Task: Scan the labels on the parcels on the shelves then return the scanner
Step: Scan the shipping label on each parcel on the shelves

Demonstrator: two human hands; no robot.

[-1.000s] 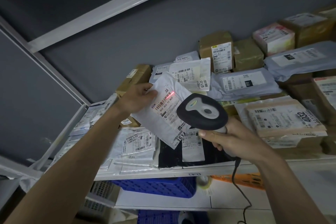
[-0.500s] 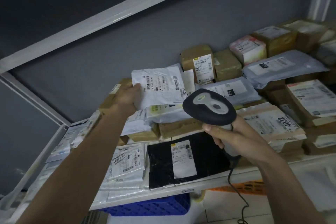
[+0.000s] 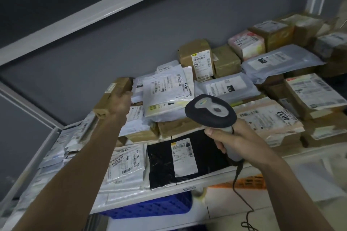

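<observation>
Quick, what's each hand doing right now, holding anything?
Left hand: reaching onto the brown cardboard box; whether it has a grip on it cannot be told.
Right hand: holding the scanner by its handle.

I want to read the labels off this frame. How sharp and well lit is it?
Head view: dim overall, upper wall dark; left hand and nearby white mailer smeared by motion blur; the scanner and black parcel's label are sharper but the print stays unreadable; wide-angle lens tilts the shelf frame.

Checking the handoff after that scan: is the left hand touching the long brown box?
Touching. The head view shows the left hand against the long brown box, with no gap between them.
</observation>
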